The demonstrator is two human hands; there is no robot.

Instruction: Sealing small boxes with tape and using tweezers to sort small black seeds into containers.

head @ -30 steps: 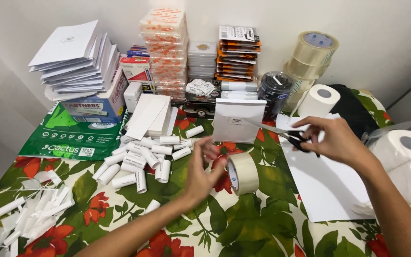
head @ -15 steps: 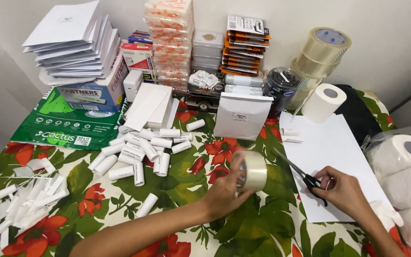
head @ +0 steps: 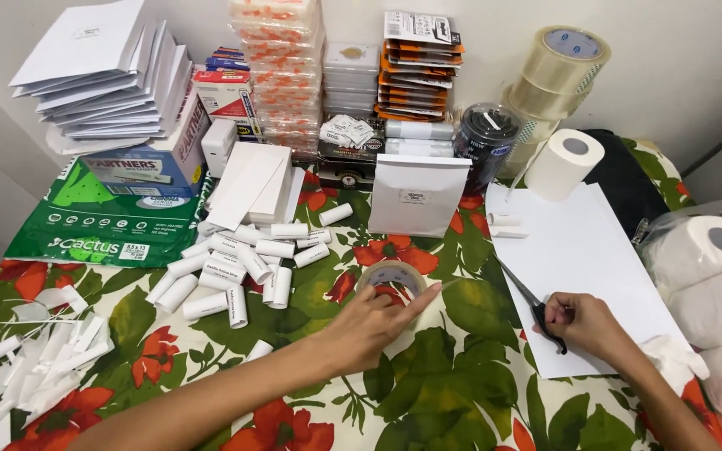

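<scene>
Tape roll [head: 392, 278] lies flat on the floral tablecloth [head: 453, 384], hole facing up, just below the white paper bag [head: 417, 196] and right of the pile of small white paper rolls [head: 244, 259]. Left hand [head: 369, 327] rests against its near edge, fingers curled round the rim, index finger stretched right along the cloth; forearm comes in from lower left, palm down.

Scissors [head: 532, 305] lie on the white sheet [head: 582, 267], long axis diagonal, tips pointing up-left, black handles at lower right. Blades look closed or nearly so. Right hand [head: 588, 326] is fisted round the handles, knuckles up, resting on the sheet; forearm enters from lower right. Toilet paper rolls [head: 712, 259] sit just right of the sheet.
</scene>
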